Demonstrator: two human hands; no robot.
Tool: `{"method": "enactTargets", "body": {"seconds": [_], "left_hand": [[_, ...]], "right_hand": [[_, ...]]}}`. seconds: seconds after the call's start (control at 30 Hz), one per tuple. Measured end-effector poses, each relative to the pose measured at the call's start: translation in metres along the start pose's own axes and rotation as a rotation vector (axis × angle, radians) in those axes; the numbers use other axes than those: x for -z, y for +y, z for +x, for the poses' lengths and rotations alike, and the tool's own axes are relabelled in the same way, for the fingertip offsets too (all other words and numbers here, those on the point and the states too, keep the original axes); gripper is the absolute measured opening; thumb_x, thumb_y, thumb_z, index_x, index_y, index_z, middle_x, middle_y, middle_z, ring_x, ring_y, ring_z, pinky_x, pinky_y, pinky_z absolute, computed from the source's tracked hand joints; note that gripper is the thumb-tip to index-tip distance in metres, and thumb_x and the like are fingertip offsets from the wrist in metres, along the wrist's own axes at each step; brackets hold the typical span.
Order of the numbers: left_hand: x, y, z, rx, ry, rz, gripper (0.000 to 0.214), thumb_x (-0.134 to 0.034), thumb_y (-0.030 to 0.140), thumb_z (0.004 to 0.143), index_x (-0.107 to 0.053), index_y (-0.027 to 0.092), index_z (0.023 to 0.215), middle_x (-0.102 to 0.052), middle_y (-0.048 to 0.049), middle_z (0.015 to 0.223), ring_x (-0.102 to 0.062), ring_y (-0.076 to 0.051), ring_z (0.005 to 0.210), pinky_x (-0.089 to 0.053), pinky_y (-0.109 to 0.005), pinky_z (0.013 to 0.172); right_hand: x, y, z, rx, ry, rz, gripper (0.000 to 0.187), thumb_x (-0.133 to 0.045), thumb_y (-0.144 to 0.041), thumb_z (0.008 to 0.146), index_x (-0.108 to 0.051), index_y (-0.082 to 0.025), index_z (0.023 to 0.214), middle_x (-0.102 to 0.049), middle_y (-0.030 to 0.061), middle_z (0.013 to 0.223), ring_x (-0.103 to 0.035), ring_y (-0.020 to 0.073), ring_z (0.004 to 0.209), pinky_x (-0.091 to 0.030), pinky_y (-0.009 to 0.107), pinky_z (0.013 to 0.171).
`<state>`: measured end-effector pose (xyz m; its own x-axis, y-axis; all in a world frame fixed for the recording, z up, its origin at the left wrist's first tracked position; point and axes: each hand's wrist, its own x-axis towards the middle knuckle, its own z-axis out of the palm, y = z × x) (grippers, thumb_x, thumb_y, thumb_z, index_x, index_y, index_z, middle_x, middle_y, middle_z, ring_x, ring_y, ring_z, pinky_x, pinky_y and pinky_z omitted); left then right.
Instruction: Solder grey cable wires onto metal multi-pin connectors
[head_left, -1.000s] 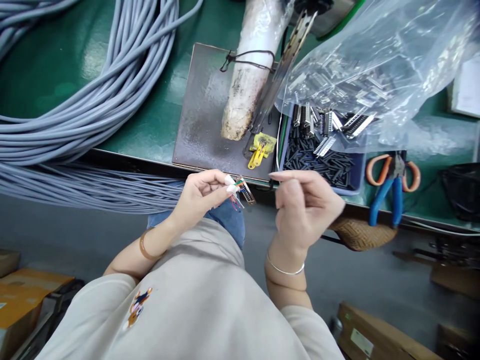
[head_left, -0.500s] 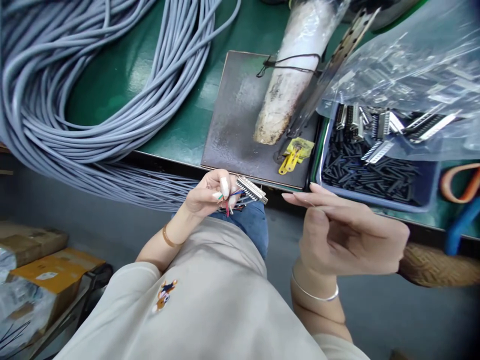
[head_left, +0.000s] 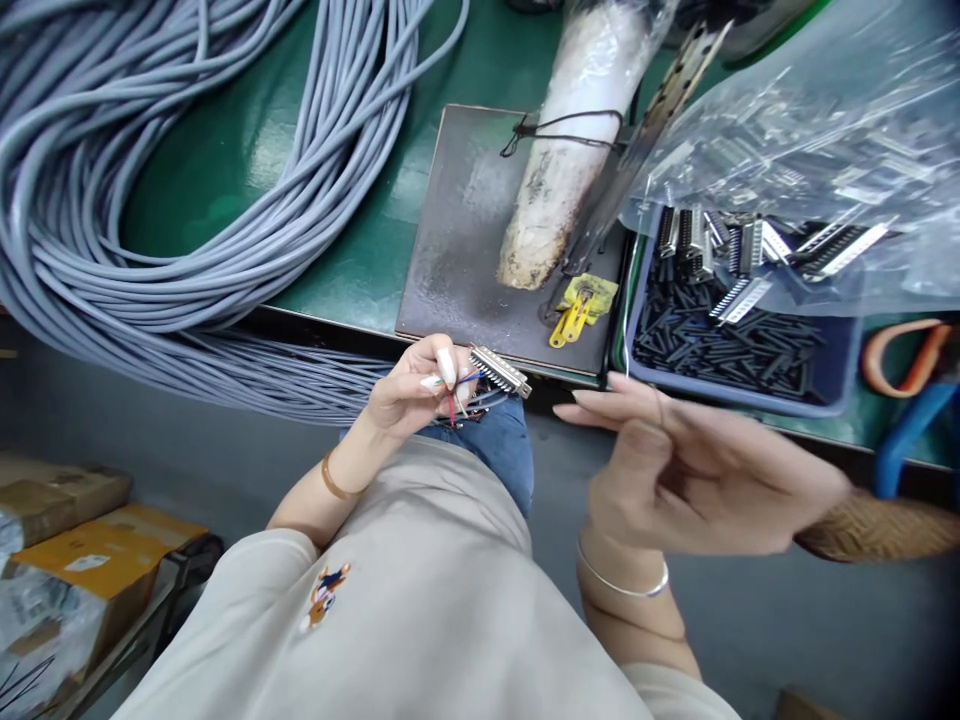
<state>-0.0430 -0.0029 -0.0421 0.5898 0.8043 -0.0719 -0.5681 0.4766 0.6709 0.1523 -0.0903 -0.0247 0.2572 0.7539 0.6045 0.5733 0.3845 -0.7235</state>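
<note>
My left hand (head_left: 416,390) is closed, thumb and fingertips pinching several thin coloured wires (head_left: 454,396) at the end of a grey cable. Just beyond its fingers is a metal multi-pin connector (head_left: 501,371), tilted, its row of pins facing the wires. Whether the fingers also touch the connector is hidden. To the right, my right hand (head_left: 697,470) is in the air below the bin, partly smeared by motion. Its thumb presses against the fingers while the foremost fingers point toward the connector. A thin pale strand (head_left: 626,345) runs down to these fingertips; what they pinch is too small to make out.
A long bundle of grey cables (head_left: 300,240) covers the left of the green bench. On a dark board (head_left: 457,220) lie a white wrapped roll (head_left: 559,170) and a yellow clip-like tool (head_left: 574,318). A blue bin (head_left: 844,370) holds connectors and black tubing pieces, beside orange-and-blue-handled scissors (head_left: 896,360).
The view has shifted slightly, so most things sit a little farther left. The back of my right hand has swung outward and blurred. My left hand keeps its pinch on the wires.
</note>
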Motion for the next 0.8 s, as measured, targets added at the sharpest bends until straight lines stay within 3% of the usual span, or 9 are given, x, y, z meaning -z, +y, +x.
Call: {"method": "enactTargets", "body": {"seconds": [0.1,0.2,0.4,0.63,0.8], "left_hand": [[-0.004,0.000,0.000,0.017,0.060,0.023,0.042,-0.088,0.039,0.066,-0.052,0.019,0.064,-0.059,0.0022,0.058,-0.046,-0.007,0.045,-0.033,-0.018,0.041],[-0.013,0.003,0.001,0.032,0.124,0.069,0.036,-0.091,0.037,0.068,-0.060,0.018,0.070,-0.068,0.0003,0.068,-0.051,-0.006,0.049,-0.036,-0.016,0.042],[-0.031,0.006,0.006,0.048,0.172,0.218,0.032,-0.093,0.032,0.071,-0.067,0.015,0.075,-0.076,-0.0031,0.076,-0.053,-0.004,0.050,-0.043,-0.015,0.047],[-0.037,0.007,0.011,0.019,0.199,0.247,0.030,-0.095,0.027,0.067,-0.069,0.014,0.075,-0.078,-0.0042,0.077,-0.061,-0.006,0.056,-0.043,-0.014,0.047],[-0.039,0.005,0.012,-0.043,0.217,0.346,0.024,-0.092,0.024,0.070,-0.070,0.015,0.075,-0.077,-0.0031,0.076,-0.066,-0.008,0.063,-0.051,-0.015,0.057]], "right_hand": [[-0.009,-0.008,0.010,0.157,0.013,-0.055,0.020,-0.076,-0.011,0.088,-0.072,-0.023,0.103,-0.081,0.0000,0.089,-0.080,0.0190,0.079,-0.069,0.035,0.080],[-0.016,-0.011,0.018,0.183,-0.070,-0.134,0.023,-0.078,-0.007,0.084,-0.071,-0.023,0.100,-0.082,0.0024,0.100,-0.080,0.0179,0.088,-0.067,0.029,0.075],[-0.019,0.006,0.021,0.049,-0.025,-0.068,0.020,-0.077,-0.007,0.085,-0.070,-0.023,0.093,-0.080,0.0010,0.097,-0.077,0.0160,0.087,-0.065,0.031,0.078],[-0.015,0.013,0.023,-0.188,-0.074,0.179,0.014,-0.074,-0.011,0.088,-0.069,-0.024,0.091,-0.078,0.0005,0.097,-0.076,0.0145,0.090,-0.064,0.028,0.074],[-0.018,0.015,0.023,-0.117,-0.031,0.084,0.013,-0.075,-0.012,0.088,-0.068,-0.023,0.089,-0.079,0.0008,0.096,-0.077,0.0159,0.089,-0.065,0.031,0.077]]}}
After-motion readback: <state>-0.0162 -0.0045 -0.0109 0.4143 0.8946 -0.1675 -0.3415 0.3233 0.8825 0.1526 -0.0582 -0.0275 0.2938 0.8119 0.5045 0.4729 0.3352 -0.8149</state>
